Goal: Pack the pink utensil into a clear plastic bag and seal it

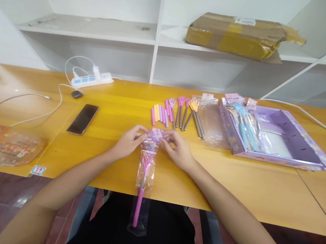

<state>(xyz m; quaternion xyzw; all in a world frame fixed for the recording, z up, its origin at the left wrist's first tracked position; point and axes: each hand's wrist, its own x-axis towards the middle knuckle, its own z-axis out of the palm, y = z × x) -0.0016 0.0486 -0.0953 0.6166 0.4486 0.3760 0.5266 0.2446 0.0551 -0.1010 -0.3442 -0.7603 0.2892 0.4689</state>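
Note:
A back scratcher (139,205) with a pink claw head and pink handle lies inside a clear plastic bag (148,184). The bag's lower end hangs past the table edge above my lap. At its top is a small pink and purple header card (155,134). My left hand (130,139) pinches the left side of the card, and my right hand (179,150) pinches its right side. Just beyond the hands lie several loose handle sleeves (160,113) in pink, yellow and lilac. Beside them are several metal rods with claw heads (186,111).
Clear bags (211,120) lie beside a purple display box (285,154) holding several bagged scratchers (247,129). To the left are a phone (83,119), a power strip (93,80), cables and an orange-trimmed plastic pouch (18,147). A taped carton (234,35) sits on the shelf.

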